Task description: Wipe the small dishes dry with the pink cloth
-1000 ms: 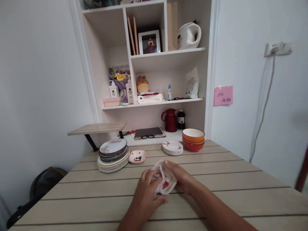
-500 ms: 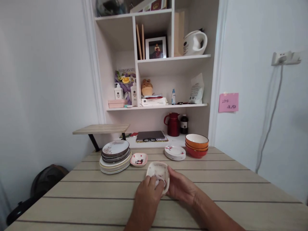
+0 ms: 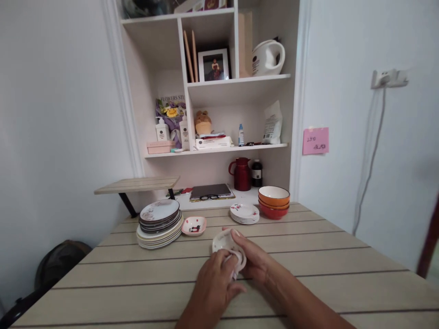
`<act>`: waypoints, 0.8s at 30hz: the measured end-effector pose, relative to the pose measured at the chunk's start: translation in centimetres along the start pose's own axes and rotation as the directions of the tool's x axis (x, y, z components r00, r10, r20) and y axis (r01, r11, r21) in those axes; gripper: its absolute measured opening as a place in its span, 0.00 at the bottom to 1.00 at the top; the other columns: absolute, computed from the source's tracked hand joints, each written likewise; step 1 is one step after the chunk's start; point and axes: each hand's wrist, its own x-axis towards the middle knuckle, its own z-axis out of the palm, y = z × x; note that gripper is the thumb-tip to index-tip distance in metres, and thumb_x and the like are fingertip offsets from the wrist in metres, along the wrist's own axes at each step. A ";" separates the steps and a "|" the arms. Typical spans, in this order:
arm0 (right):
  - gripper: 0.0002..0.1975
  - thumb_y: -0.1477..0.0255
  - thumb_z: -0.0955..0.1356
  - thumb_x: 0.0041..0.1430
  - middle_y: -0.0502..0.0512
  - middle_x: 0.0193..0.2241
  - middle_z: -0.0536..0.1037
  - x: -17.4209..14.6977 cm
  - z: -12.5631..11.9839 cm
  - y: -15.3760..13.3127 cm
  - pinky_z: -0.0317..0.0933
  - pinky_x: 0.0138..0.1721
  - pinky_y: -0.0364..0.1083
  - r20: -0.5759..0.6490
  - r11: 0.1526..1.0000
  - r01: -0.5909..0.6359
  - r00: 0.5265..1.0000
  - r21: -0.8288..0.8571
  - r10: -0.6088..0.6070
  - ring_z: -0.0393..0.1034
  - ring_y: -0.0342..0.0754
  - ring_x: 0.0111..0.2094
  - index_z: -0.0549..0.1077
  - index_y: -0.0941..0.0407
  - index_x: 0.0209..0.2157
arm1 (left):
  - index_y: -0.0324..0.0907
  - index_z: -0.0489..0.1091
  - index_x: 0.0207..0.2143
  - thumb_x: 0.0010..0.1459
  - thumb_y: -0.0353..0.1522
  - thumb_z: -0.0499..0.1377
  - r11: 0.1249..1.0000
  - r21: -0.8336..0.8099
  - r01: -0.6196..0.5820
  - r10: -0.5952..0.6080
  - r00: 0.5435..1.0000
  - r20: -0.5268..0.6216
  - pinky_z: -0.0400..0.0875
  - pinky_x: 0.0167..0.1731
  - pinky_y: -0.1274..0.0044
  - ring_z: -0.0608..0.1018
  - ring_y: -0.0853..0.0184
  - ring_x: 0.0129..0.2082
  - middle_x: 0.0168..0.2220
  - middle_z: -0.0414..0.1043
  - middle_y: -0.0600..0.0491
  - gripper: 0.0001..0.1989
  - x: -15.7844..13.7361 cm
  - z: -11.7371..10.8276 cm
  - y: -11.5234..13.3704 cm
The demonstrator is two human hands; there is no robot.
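Observation:
A small pale dish [image 3: 221, 238] is tilted toward me above the table. My right hand [image 3: 253, 259] is closed on its right side, with the thumb over the rim and fingers behind it. Inside the dish, my left hand [image 3: 218, 274] presses a crumpled white cloth or tissue [image 3: 236, 262] against the surface; the fingers are bent onto it. Which of the two materials it is, I cannot tell. Beyond the hands, a small pink-rimmed dish [image 3: 194, 225] with a red and black picture rests beside the tall stack of plates [image 3: 159, 226].
Small flowered plates [image 3: 244, 214] are piled near the back, beside stacked orange and red bowls [image 3: 273, 202]. A raised wooden stand [image 3: 137, 184] overhangs the table's back left. Behind are a dark laptop [image 3: 211, 191], glasses, a red jug [image 3: 242, 174] and a shelf unit [image 3: 236, 83].
The held dish has turned and tilted, moving slightly right. My left hand has shifted the white cloth or tissue toward the dish's near right edge. The camera view has moved a little.

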 end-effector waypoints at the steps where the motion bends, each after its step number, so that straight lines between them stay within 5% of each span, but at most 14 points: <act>1: 0.22 0.59 0.70 0.57 0.52 0.30 0.78 0.0 -0.4 -0.4 0.63 0.28 0.45 0.025 1.000 -0.026 0.999 0.002 0.026 0.73 0.49 0.28 0.66 0.51 0.51 | 0.47 0.64 0.54 0.57 0.38 0.63 0.997 -0.073 0.021 -0.020 1.000 0.019 0.72 0.44 0.72 0.74 0.62 0.46 0.50 0.67 0.48 0.23 0.1 -0.2 0.1; 6: 0.19 0.59 0.69 0.58 0.53 0.32 0.79 0.2 -1.5 -1.1 0.64 0.29 0.45 0.085 0.997 -0.066 0.994 -0.039 0.069 0.73 0.48 0.28 0.67 0.52 0.47 | 0.49 0.70 0.48 0.58 0.26 0.56 0.974 -0.132 0.185 -0.176 0.981 0.075 0.71 0.45 0.75 0.74 0.64 0.47 0.50 0.66 0.51 0.16 0.4 -0.6 0.3; 14: 0.21 0.57 0.69 0.57 0.54 0.33 0.80 -0.5 -0.7 -0.5 0.67 0.32 0.50 0.026 0.979 -0.153 0.987 -0.133 0.158 0.74 0.49 0.28 0.69 0.52 0.49 | 0.49 0.73 0.41 0.62 0.28 0.54 0.978 -0.084 0.189 -0.192 0.981 -0.020 0.70 0.40 0.79 0.75 0.67 0.41 0.44 0.73 0.55 0.11 0.3 -0.8 0.2; 19: 0.20 0.57 0.71 0.55 0.53 0.29 0.80 -0.8 0.2 0.4 0.67 0.32 0.47 -0.009 0.982 -0.121 0.993 -0.147 0.121 0.74 0.47 0.27 0.71 0.55 0.44 | 0.51 0.73 0.45 0.61 0.29 0.58 0.961 0.275 0.040 0.010 0.984 -0.178 0.69 0.40 0.74 0.74 0.64 0.40 0.46 0.73 0.53 0.12 0.2 -0.8 -0.8; 24: 0.20 0.56 0.71 0.53 0.54 0.27 0.80 -0.9 1.0 0.8 0.67 0.32 0.48 -0.051 0.974 -0.141 0.990 -0.175 0.134 0.74 0.49 0.27 0.70 0.55 0.41 | 0.49 0.72 0.47 0.58 0.29 0.61 0.843 0.532 0.080 0.078 0.961 -0.267 0.69 0.37 0.71 0.72 0.63 0.39 0.47 0.70 0.51 0.14 0.1 -0.9 -1.3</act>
